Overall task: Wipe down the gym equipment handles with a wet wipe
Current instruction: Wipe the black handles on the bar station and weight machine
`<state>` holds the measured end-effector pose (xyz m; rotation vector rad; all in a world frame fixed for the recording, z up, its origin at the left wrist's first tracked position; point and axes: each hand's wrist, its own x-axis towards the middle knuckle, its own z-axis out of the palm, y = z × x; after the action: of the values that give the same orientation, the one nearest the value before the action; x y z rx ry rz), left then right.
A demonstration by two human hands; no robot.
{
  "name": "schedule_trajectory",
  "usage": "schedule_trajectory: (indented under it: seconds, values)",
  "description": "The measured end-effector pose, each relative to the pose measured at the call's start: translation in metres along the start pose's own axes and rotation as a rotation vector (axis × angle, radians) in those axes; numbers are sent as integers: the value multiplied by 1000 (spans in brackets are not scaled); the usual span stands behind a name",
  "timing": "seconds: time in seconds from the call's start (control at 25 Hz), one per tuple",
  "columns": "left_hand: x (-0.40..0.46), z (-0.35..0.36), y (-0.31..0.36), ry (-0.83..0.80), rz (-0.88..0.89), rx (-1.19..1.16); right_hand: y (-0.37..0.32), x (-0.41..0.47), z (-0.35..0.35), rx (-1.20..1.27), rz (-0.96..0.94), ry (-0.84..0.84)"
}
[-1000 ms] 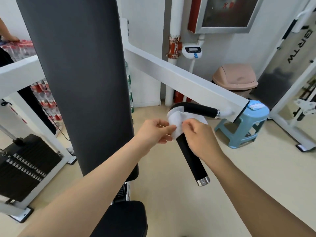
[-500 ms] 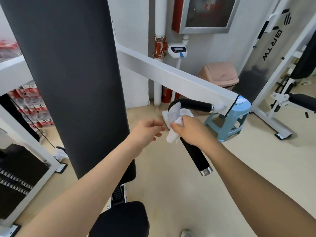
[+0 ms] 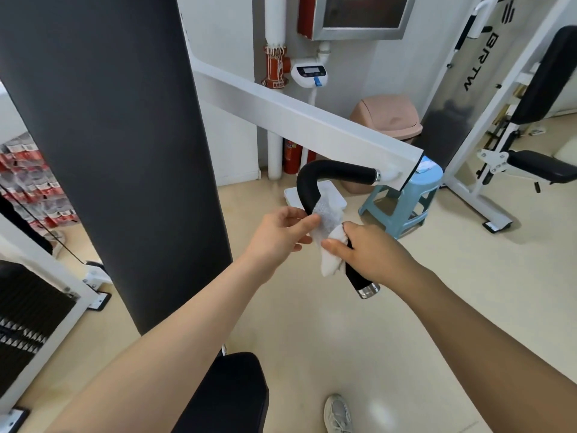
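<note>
A black bent handle (image 3: 335, 170) with chrome end caps hangs from a white machine arm (image 3: 299, 120). A white wet wipe (image 3: 327, 232) is wrapped around its downward leg, below the bend. My left hand (image 3: 281, 232) pinches the wipe's upper edge against the handle. My right hand (image 3: 371, 254) grips the wipe's lower, bunched part around the handle. Below my right hand the handle's lower end with its chrome cap (image 3: 368, 290) shows.
A tall dark back pad (image 3: 118, 145) stands close on the left, its black seat (image 3: 231, 392) below. Behind the handle are a blue stool (image 3: 402, 204), a pink bin (image 3: 387, 118) and a white scale (image 3: 315, 195). A weight stack (image 3: 28, 310) sits far left, another machine (image 3: 515, 145) far right.
My right hand has slid down the handle with the wipe. My left hand, which had let go, now pinches the wipe's top edge again. The view has shifted.
</note>
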<state>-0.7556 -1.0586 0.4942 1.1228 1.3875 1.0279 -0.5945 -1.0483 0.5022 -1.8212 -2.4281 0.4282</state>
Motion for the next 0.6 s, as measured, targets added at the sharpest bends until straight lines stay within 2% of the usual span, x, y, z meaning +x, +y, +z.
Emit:
schedule_trajectory:
  seconds: [0.12, 0.2, 0.28, 0.36, 0.4, 0.44, 0.48, 0.52, 0.56, 0.6]
  values:
    - [3, 9, -3, 14, -9, 41, -2, -3, 6, 77, -63, 88]
    - [5, 8, -4, 24, 8, 126, 10, -9, 11, 246, -105, 86]
    - [6, 5, -2, 59, 35, 140, 36, -14, 4, 473, -27, -84]
    - [6, 1, 0, 97, 63, 141, 57, -20, -11, 570, 224, -270]
    - [6, 0, 2, 108, 73, 140, 63, -20, -18, 565, 310, -230]
    - [8, -1, 3, 118, 81, 139, 62, -18, -25, 533, 345, -52]
    - [9, -1, 3, 127, 86, 139, 53, -15, -31, 462, 295, 215]
    - [9, -1, 3, 133, 92, 146, 38, -12, -34, 380, 146, 428]
    - [9, 0, 4, 131, 103, 160, 19, -10, -36, 310, -18, 513]
    - [9, 1, 5, 127, 117, 181, 0, -6, -35, 230, -121, 472]
